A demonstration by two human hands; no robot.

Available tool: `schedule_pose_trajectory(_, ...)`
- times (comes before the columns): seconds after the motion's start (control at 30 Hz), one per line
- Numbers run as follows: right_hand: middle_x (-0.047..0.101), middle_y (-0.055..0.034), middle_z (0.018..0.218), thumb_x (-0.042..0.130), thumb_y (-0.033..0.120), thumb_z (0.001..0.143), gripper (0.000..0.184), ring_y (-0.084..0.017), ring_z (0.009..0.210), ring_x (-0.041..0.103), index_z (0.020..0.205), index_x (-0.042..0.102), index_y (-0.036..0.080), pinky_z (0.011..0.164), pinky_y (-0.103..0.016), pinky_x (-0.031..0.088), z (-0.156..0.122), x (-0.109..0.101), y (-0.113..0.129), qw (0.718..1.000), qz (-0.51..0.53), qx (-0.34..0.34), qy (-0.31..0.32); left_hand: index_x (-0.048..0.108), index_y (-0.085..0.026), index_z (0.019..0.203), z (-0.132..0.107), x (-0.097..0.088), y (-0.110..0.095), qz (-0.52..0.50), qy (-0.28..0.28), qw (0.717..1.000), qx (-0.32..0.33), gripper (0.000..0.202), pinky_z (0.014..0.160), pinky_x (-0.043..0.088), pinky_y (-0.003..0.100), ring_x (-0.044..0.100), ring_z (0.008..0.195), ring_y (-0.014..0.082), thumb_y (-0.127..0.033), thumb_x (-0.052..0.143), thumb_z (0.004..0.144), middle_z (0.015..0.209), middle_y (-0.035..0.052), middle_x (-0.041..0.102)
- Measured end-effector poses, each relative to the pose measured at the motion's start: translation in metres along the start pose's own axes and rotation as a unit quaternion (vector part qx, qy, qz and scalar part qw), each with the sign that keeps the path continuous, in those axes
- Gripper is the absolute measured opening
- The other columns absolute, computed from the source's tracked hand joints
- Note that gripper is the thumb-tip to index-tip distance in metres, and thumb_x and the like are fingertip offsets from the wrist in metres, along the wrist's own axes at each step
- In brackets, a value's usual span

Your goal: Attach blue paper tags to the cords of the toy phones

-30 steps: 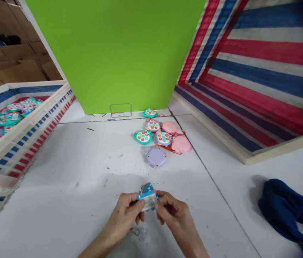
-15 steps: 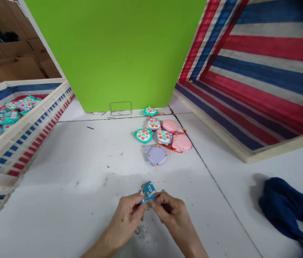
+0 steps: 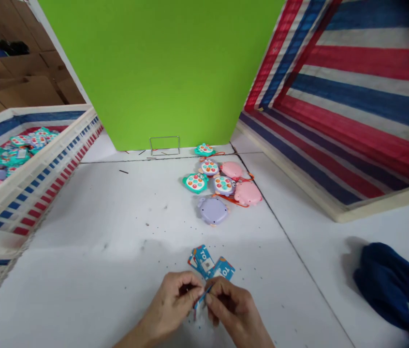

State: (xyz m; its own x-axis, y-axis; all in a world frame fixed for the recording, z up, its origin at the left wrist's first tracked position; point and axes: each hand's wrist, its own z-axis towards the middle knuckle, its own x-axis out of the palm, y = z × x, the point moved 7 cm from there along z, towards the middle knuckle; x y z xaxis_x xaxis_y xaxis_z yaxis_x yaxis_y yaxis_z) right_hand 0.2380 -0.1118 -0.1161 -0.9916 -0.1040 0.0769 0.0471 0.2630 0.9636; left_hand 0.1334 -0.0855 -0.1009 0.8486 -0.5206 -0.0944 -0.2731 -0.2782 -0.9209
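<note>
My left hand (image 3: 173,305) and my right hand (image 3: 230,308) meet low in the middle of the white table (image 3: 117,241), fingers pinched together on a small blue paper tag (image 3: 203,296) held edge-on between them. Just beyond my fingertips, two or three more blue tags (image 3: 208,263) lie fanned on the table. Farther back sits a cluster of small toy game consoles (image 3: 221,186) in teal, pink and purple, some with orange cords.
A striped crate (image 3: 26,183) at the left holds more teal and pink toys. A green board (image 3: 161,72) stands at the back with a wire stand (image 3: 164,144) before it. A large striped tray (image 3: 335,121) leans at the right. Dark blue cloth (image 3: 389,285) lies at the right edge.
Both hands have drawn nearer to me and lower. The stack of tags that they held has been left fanned on the table, with one tag still pinched between the fingers.
</note>
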Motion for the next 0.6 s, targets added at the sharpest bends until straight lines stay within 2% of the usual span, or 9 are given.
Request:
schedule_pose_trajectory(0.07,0.055,-0.0044,0.079,0.051,0.040,0.078,0.030,-0.007,0.043,0.046,0.060,0.048,0.017,0.039,-0.020,0.037,-0.006,-0.003,-0.008,0.999,-0.031,0.003,-0.017,0.053,-0.013,0.059,-0.001,0.002,-0.006,0.064,-0.019,0.997,0.025,0.015,0.049,0.033,0.017,0.042,0.052,0.0086,-0.015,0.045,0.073,0.054,-0.0020,0.046)
schedule_pose_trajectory(0.13,0.054,-0.0068,0.093,0.048,0.037,0.080,0.025,-0.004,0.040,0.044,0.064,0.050,0.017,0.038,-0.020,0.036,-0.011,-0.009,-0.008,0.994,-0.103,-0.015,-0.045,0.052,-0.013,0.056,-0.002,0.002,-0.014,0.135,-0.040,0.988,0.057,0.016,0.051,0.032,0.017,0.042,0.054,0.0089,-0.009,0.043,0.069,0.055,-0.0017,0.047)
schedule_pose_trajectory(0.23,0.057,-0.0034,0.085,0.046,0.026,0.081,0.012,-0.006,0.041,0.044,0.079,0.055,0.019,0.044,-0.020,0.039,-0.015,-0.015,0.003,0.973,-0.212,-0.069,-0.058,0.051,-0.013,0.056,-0.002,0.003,-0.022,0.208,-0.050,0.973,0.086,0.017,0.053,0.032,0.018,0.042,0.055,0.0093,-0.006,0.041,0.068,0.057,-0.0008,0.048)
schedule_pose_trajectory(0.33,0.057,-0.0030,0.080,0.046,0.025,0.083,0.018,-0.010,0.050,0.050,0.097,0.057,0.019,0.051,-0.021,0.042,-0.015,-0.020,0.014,0.958,-0.256,-0.113,-0.062,0.051,-0.013,0.055,-0.001,0.008,-0.020,0.238,-0.017,0.968,0.080,0.017,0.051,0.030,0.018,0.041,0.054,0.0090,-0.007,0.042,0.069,0.057,-0.0011,0.048)
schedule_pose_trajectory(0.4,0.056,-0.0027,0.076,0.048,0.026,0.083,0.023,-0.011,0.051,0.050,0.102,0.058,0.019,0.050,-0.020,0.042,-0.014,-0.020,0.019,0.957,-0.246,-0.142,-0.064,0.051,-0.013,0.053,0.000,0.011,-0.020,0.239,0.005,0.968,0.071,0.019,0.050,0.029,0.018,0.040,0.054,0.0086,-0.008,0.042,0.069,0.055,-0.0016,0.046)
schedule_pose_trajectory(0.5,0.057,-0.0017,0.068,0.051,0.030,0.081,0.021,-0.011,0.051,0.050,0.094,0.063,0.019,0.048,-0.020,0.039,-0.010,-0.017,0.015,0.967,-0.202,-0.144,-0.054,0.053,-0.012,0.053,0.003,0.010,-0.023,0.191,0.008,0.981,0.040,0.019,0.048,0.028,0.017,0.038,0.052,0.0078,-0.007,0.042,0.068,0.053,-0.0027,0.043)
schedule_pose_trajectory(0.6,0.056,-0.0002,0.058,0.052,0.033,0.078,0.023,-0.012,0.051,0.048,0.068,0.065,0.018,0.048,-0.020,0.035,-0.007,-0.013,0.002,0.979,-0.179,-0.097,-0.036,0.056,-0.011,0.057,0.004,0.008,-0.025,0.128,-0.001,0.992,0.004,0.018,0.046,0.028,0.016,0.039,0.050,0.0075,-0.008,0.042,0.067,0.051,-0.0029,0.044)
